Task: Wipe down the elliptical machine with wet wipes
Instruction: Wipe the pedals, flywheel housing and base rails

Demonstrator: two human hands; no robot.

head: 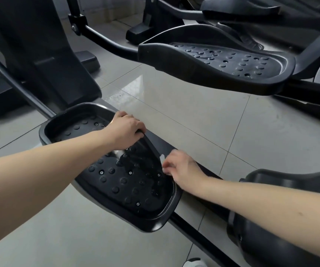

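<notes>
**Pedal wipe in progress: inner rim of near pedal**

Step in hand: I am cleaning the near pedal (116, 182) of the elliptical machine (39, 60), working on its raised inner edge. My left hand (125, 130) has its fingers curled over that rim towards the front of the pedal, and I judge it is there to hold the pedal steady. My right hand (183, 170) pinches the wet wipe (163, 160) in bunched fingertips. The wipe is pressed against the same rim, further back. Only a small white part of it shows past my fingers.

Condition: the studded tread between my hands looks glossy in patches. It may be damp, but I cannot confirm this.

Next move, in my judgement: draw the wipe along the rim towards the rear lip, then go over the tread. The studs and screw heads will need firm pressure, and the wipe could snag on them. The far pedal (217, 60) stands well apart, raised above the tiled floor (194, 112), and I judge it is yet to be done.

Markings: no brand, label or writing is legible on any surface. The toe of a white shoe (194, 264) shows at the bottom edge.
</notes>
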